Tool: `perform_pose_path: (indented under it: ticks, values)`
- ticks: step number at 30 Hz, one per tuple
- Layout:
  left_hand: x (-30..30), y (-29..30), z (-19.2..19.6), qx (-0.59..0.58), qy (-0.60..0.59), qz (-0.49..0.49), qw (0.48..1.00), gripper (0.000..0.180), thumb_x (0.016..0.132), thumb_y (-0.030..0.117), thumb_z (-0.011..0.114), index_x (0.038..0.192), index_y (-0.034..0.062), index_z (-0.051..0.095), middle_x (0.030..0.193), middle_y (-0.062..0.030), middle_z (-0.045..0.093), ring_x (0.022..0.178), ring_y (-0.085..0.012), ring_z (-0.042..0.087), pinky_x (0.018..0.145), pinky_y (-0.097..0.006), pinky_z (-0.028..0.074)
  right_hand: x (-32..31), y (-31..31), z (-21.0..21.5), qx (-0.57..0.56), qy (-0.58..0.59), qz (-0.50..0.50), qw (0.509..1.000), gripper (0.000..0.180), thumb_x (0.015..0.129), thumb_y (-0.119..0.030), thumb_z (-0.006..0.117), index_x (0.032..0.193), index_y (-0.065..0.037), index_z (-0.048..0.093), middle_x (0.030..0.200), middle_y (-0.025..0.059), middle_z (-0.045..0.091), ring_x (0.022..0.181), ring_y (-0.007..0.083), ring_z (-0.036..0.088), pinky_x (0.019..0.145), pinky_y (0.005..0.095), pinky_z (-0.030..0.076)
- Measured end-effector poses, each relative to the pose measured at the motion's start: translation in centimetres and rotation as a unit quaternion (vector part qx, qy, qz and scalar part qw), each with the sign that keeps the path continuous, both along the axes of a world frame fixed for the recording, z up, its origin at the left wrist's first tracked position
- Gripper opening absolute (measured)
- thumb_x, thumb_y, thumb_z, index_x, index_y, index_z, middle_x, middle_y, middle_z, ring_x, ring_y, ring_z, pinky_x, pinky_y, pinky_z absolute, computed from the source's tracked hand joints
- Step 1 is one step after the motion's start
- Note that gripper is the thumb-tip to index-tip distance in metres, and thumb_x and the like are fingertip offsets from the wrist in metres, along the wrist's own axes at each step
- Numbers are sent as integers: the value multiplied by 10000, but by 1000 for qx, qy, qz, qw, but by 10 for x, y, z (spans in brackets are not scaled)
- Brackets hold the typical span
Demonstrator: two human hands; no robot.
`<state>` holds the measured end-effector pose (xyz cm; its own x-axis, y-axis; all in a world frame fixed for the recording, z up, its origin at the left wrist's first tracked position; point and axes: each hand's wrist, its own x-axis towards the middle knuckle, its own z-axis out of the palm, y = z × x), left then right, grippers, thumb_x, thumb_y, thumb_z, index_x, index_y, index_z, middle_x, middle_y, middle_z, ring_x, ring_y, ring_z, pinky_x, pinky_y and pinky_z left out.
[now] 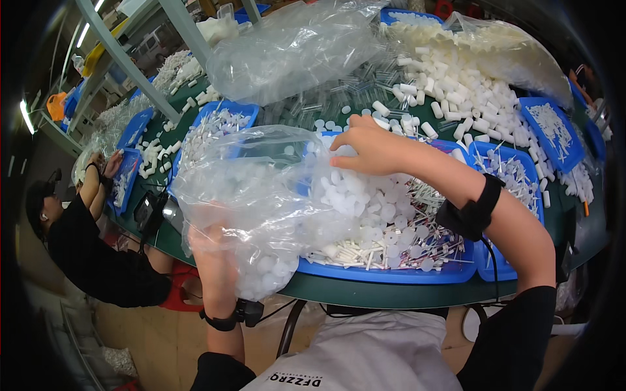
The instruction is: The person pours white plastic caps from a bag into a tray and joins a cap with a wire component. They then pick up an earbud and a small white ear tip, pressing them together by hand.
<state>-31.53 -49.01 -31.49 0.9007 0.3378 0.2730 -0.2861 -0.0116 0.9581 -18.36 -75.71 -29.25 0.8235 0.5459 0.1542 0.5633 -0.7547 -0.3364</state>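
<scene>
My left hand (215,260) grips the bottom of a clear plastic bag (254,195) full of small round white caps, holding it over the table's front edge. The bag's mouth lies over a blue tray (391,272), where caps spill onto a heap among thin white sticks. My right hand (368,146) rests on the bag's upper edge above the heap of white caps (365,202), fingers curled on the plastic. Both wrists wear black bands.
More blue trays (554,133) with white sticks, loose white cylinders (456,85) and big clear bags (293,49) cover the green round table (391,293). A person in black (91,247) works at the left. Grey shelf posts stand behind.
</scene>
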Motion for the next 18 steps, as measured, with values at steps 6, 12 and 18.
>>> perform_pose_path:
  ticks: [6, 12, 18]
  values:
    - [-4, 10, -3, -139, 7, -47, 989, 284, 894, 107, 492, 1141, -30, 466, 1117, -78, 517, 1038, -160, 500, 887, -293, 422, 13, 5, -5, 49, 105, 116, 986, 222, 778, -251, 600, 832, -39, 637, 849, 90, 601, 864, 234, 503, 773, 342, 407]
    - [-1, 10, -5, -164, 29, -46, 985, 301, 856, 70, 523, 1141, -23, 492, 1042, -49, 533, 856, -95, 522, 714, -236, 443, 11, 6, 1, 129, 158, 83, 975, 215, 839, -210, 556, 831, 2, 588, 810, 50, 629, 791, 124, 564, 748, 266, 432]
    - [9, 10, -7, -148, -5, -50, 988, 288, 857, 106, 568, 1095, -51, 531, 939, -25, 571, 673, -42, 475, 586, -171, 392, -18, 10, 31, 67, 198, 42, 977, 239, 873, -205, 512, 953, 11, 573, 896, 105, 640, 848, 142, 571, 772, 259, 422]
